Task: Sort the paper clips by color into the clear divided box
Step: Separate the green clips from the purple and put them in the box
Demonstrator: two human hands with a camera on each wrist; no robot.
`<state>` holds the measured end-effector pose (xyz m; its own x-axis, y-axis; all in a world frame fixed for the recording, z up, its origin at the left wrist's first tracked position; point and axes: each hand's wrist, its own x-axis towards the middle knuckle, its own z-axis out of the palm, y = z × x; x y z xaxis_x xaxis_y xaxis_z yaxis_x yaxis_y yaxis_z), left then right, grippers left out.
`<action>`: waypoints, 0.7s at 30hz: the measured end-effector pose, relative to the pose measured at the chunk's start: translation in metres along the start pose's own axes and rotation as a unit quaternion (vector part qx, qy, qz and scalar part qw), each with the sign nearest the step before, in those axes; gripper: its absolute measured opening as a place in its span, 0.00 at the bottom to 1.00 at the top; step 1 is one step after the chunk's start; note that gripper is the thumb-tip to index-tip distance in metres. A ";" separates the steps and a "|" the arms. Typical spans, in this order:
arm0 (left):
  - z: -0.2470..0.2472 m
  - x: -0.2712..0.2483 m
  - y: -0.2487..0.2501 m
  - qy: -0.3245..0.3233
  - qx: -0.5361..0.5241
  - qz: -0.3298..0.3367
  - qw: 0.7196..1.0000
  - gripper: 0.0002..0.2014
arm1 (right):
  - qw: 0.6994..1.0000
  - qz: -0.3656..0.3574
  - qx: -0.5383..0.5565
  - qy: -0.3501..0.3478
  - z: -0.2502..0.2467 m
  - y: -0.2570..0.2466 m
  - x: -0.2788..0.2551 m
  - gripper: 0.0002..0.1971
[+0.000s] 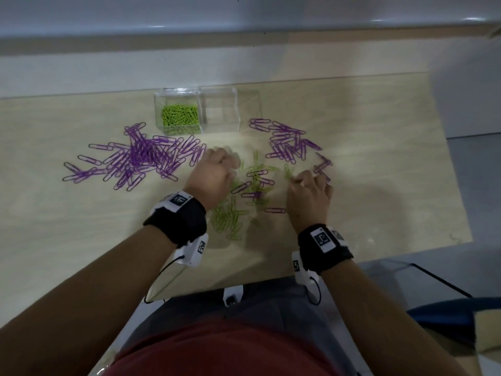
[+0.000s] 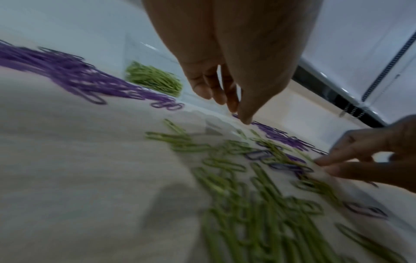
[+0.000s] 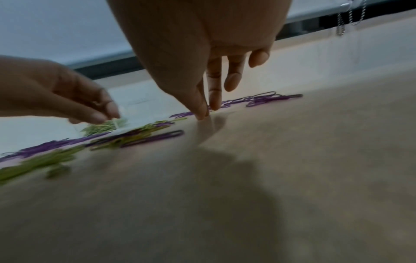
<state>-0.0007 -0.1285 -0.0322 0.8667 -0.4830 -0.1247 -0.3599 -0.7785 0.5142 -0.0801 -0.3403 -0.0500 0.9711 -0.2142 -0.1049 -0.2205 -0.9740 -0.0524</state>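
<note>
This looks like an office or study room, though nothing settles it. A pale wood-grain table stands against a light wall, with a white sill or ledge running along its far edge. A bead chain, like a window blind's cord, hangs by that ledge. Paper clips and a clear box, ordinary desk stationery, lie on the table.

A pale wood-grain worktop runs back to a light sill under a grey-white wall. A bead chain hangs at the sill's far edge. The floor to the right is grey. The light is dim, and soft shadows fall on the worktop.
</note>
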 end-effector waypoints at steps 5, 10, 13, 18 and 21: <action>0.012 0.002 0.023 -0.052 0.020 -0.008 0.998 0.07 | 0.995 -0.027 0.087 0.043 -0.007 -0.010 0.000 0.09; 0.020 0.001 0.021 -0.076 0.030 -0.053 0.995 0.08 | 0.989 -0.010 0.120 -0.092 -0.013 -0.033 0.020 0.10; 0.020 0.002 0.020 -0.091 0.011 -0.065 0.994 0.05 | 0.985 0.000 0.109 -0.135 -0.014 -0.039 0.024 0.10; 0.018 0.002 0.013 -0.110 -0.028 -0.057 0.992 0.06 | 0.979 -0.002 0.116 -0.168 -0.017 -0.028 0.021 0.07; 0.016 0.002 0.004 -0.084 -0.023 -0.045 0.995 0.10 | 0.983 -0.013 0.081 -0.165 -0.021 -0.012 0.019 0.03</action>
<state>-0.0063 -0.1394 -0.0439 0.8230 -0.4753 -0.3111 -0.2632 -0.8044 0.5327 -0.0572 -0.3344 -0.0301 0.9001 -0.1269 -0.4167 -0.2332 -0.9484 -0.2150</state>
